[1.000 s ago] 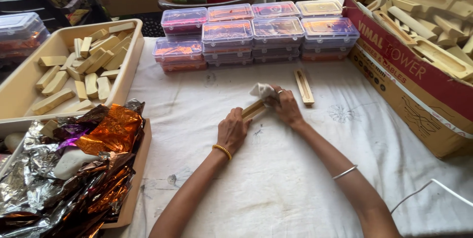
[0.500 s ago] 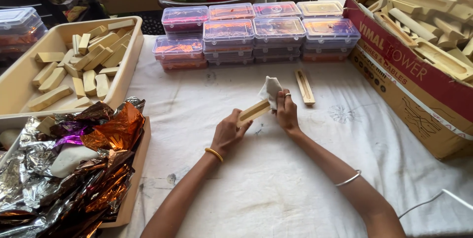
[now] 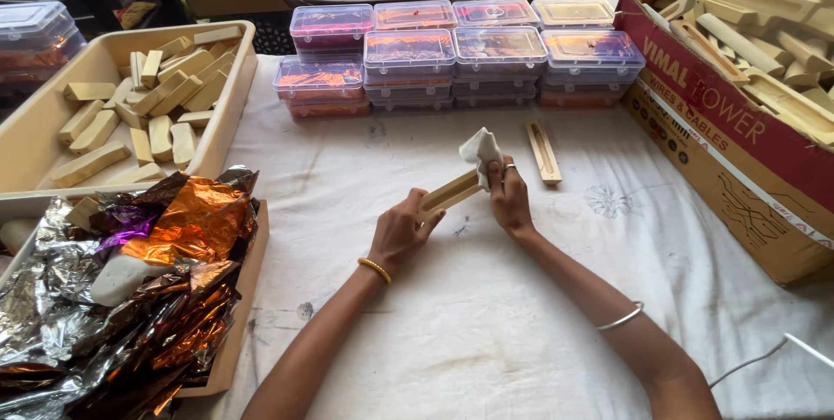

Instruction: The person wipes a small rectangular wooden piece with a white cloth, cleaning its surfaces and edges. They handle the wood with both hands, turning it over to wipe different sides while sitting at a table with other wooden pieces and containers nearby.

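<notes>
Hands meet above the cloth-covered desk (image 3: pixel 486 316): the left hand (image 3: pixel 401 236) grips the near end of a grooved wooden stick (image 3: pixel 449 195), and the right hand (image 3: pixel 509 197) pinches a white cloth (image 3: pixel 480 147) against its far end. A second stick (image 3: pixel 543 152) lies just beyond the right hand, with lidded plastic boxes (image 3: pixel 452 55) further off.

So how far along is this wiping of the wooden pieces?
Many pale wooden pieces lie in the beige tray, perhaps done. In hand: the left hand holds a grooved wooden strip while the right hand presses a white cloth to it. One more strip waits on the tablecloth; the cardboard box holds many more.
</notes>
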